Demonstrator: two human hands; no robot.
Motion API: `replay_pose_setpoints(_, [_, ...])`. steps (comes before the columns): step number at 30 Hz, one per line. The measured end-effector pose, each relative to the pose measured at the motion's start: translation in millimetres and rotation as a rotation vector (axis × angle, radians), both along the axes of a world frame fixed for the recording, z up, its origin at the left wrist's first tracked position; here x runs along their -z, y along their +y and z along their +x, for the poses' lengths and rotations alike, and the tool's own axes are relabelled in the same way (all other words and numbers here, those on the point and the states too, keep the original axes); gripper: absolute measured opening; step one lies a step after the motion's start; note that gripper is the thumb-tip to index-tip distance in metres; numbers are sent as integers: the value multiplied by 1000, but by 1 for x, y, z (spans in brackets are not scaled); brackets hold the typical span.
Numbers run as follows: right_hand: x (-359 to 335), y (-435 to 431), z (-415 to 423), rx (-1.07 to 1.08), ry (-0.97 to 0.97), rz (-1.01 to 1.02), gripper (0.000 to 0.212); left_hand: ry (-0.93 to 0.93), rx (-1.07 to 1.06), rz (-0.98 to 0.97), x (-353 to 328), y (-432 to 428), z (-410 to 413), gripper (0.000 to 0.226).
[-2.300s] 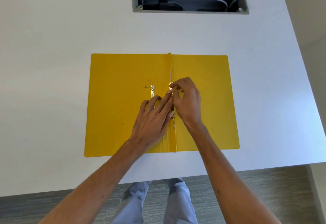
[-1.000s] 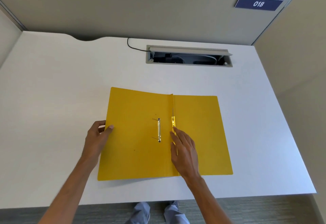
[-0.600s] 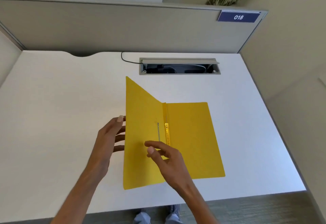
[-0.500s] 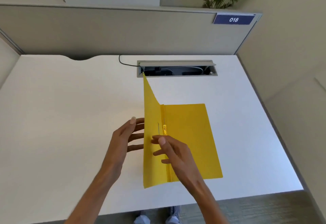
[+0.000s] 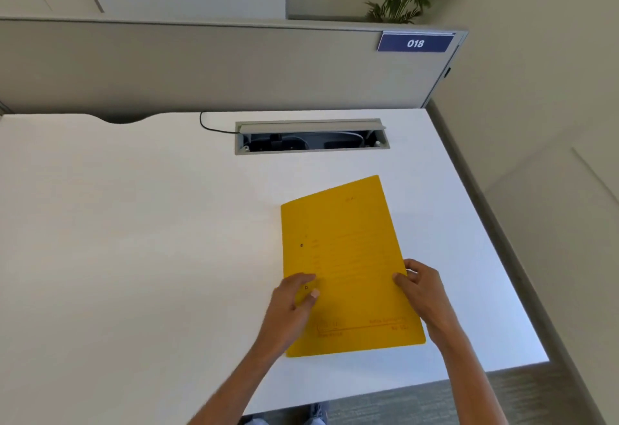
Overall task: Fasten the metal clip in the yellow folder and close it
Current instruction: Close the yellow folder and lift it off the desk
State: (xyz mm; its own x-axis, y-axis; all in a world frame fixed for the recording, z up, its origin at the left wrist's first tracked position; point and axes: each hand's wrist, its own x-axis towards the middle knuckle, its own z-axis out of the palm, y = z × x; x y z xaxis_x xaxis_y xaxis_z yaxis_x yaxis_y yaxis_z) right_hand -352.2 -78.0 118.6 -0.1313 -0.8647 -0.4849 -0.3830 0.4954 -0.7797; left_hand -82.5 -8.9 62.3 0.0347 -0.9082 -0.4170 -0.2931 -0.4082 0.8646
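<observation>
The yellow folder (image 5: 348,257) lies shut on the white desk (image 5: 134,240), its printed cover facing up and its spine to the left. Two small eyelets show on the cover near the spine; the metal clip is hidden inside. My left hand (image 5: 291,307) rests on the cover at the lower spine side, thumb and fingers spread on top. My right hand (image 5: 422,294) pinches the folder's right edge, thumb on the cover and fingers beyond the edge.
An open cable tray (image 5: 311,138) is set into the desk at the back, with a black cable (image 5: 211,126) leading into it. A grey partition (image 5: 217,66) with a "018" sign stands behind. The desk's right edge (image 5: 485,223) is close to the folder.
The left cover, which stood upright half a second ago, has swung over to the right and now lies flat. My right hand has moved from the spine to the folder's right edge.
</observation>
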Motion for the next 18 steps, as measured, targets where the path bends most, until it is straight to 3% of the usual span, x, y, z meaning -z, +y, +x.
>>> replay_pose_setpoints(3, [49,-2,-14,11,85,75,19,-147,-159,95,30,5,12,54])
replay_pose_setpoints(7, [87,-3,-17,36,173,88,10,-110,-227,93,39,5,4,61])
replay_pose_setpoints(14, [101,3,-4,13,445,-37,48,30,-442,127,34,-16,-12,53])
replay_pose_setpoints(18, [106,11,-2,21,460,-76,57,124,-545,137,34,-24,-14,47])
